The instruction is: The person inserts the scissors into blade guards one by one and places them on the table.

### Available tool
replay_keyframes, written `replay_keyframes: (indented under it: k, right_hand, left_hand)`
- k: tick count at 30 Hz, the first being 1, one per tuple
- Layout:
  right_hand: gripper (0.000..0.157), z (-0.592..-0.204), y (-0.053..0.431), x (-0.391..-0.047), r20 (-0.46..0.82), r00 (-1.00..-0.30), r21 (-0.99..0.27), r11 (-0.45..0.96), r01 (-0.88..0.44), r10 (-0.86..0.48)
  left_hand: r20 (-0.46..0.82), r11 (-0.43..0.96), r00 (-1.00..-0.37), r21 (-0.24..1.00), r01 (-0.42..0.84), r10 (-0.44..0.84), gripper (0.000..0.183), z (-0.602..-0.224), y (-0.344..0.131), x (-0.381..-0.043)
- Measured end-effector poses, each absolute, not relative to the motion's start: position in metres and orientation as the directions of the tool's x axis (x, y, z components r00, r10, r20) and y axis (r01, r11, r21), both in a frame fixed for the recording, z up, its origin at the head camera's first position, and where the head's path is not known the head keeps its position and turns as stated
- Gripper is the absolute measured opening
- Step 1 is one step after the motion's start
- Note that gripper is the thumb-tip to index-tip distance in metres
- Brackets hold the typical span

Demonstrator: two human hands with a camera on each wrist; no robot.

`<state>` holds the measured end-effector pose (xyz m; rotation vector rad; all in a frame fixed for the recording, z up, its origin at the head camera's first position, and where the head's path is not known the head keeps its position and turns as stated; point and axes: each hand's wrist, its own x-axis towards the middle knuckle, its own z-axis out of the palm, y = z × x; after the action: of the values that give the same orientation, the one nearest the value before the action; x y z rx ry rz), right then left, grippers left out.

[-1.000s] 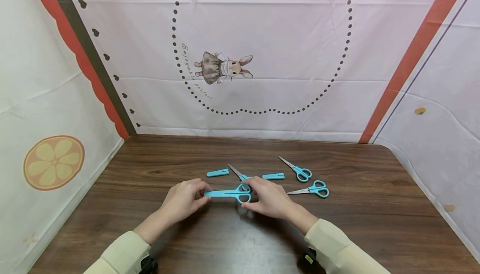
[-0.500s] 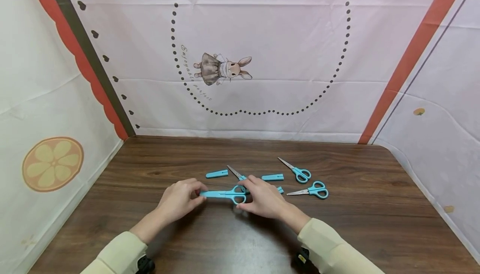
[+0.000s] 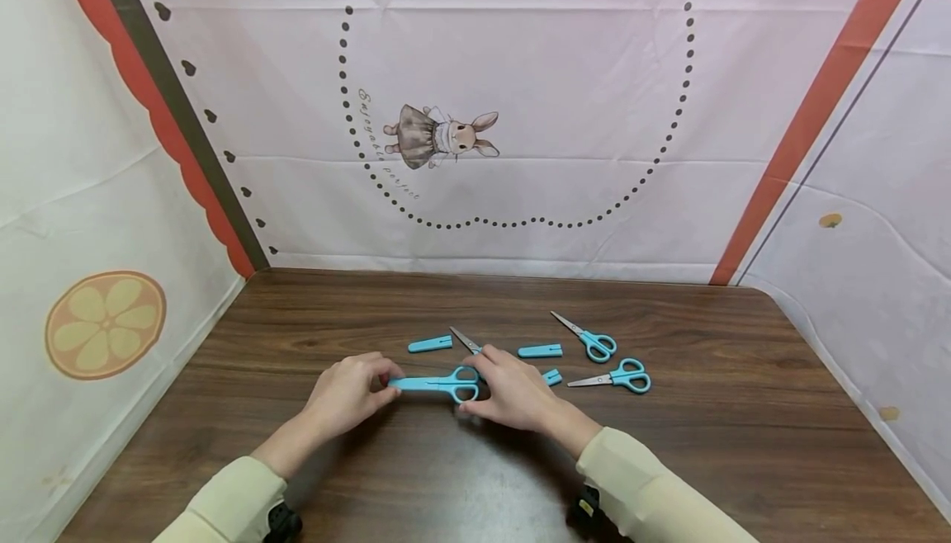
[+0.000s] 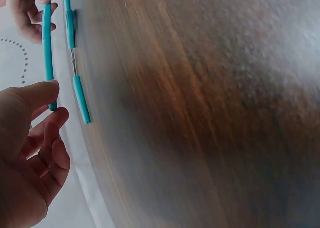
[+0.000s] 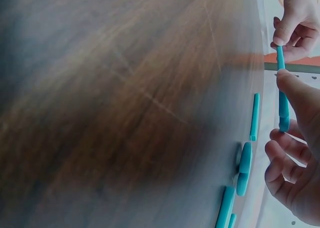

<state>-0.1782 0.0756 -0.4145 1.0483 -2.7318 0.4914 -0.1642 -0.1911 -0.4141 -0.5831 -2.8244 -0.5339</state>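
A pair of scissors with light-blue handles hangs level between both hands, its blades covered by a light-blue sheath. My left hand pinches the sheath's tip between thumb and fingers, as the left wrist view also shows. At the other end my right hand holds the handle loops with thumb and fingers. In the right wrist view the held scissors appear edge-on, raised above the table. Just behind the right hand lies an unsheathed pair of scissors, its handles hidden by that hand.
Two bare-bladed scissors, one farther back and one nearer, lie on the brown table to the right. Loose light-blue sheaths rest at back left, at centre and partly behind the right hand. Printed cloth surrounds the table.
Both hands have moved slightly left with the sheathed scissors between them. A loose sheath behind the right hand has come into sight. The other things lie as before.
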Motion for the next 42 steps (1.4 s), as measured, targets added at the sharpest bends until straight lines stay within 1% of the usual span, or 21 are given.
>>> replay_keyframes:
  k: [8, 16, 23, 32, 42]
  right_hand:
    - [0.055, -0.415, 0.069, -0.178, 0.266, -0.747, -0.257, 0.702, -0.664, -0.609]
    - [0.054, -0.417, 0.064, -0.180, 0.289, -0.735, -0.242, 0.695, -0.676, -0.614]
    - [0.056, -0.415, 0.058, -0.179, 0.223, -0.764, -0.261, 0.718, -0.646, -0.606]
    - [0.054, -0.415, 0.051, -0.179, 0.218, -0.780, -0.249, 0.739, -0.625, -0.586]
    - [0.055, -0.416, 0.044, -0.179, 0.197, -0.775, -0.211, 0.746, -0.631, -0.600]
  left_hand:
    - [0.245, 0.870, -0.914, 0.302, 0.389, 0.324, 0.014, -0.415, -0.195, -0.166]
    - [0.221, 0.875, -0.922, 0.306, 0.374, 0.317, 0.014, -0.416, -0.198, -0.168]
    - [0.223, 0.879, -0.926, 0.307, 0.364, 0.306, 0.012, -0.414, -0.202, -0.169]
    - [0.227, 0.883, -0.926, 0.302, 0.361, 0.301, 0.011, -0.414, -0.206, -0.167]
    - [0.198, 0.895, -0.939, 0.298, 0.331, 0.281, 0.013, -0.415, -0.209, -0.166]
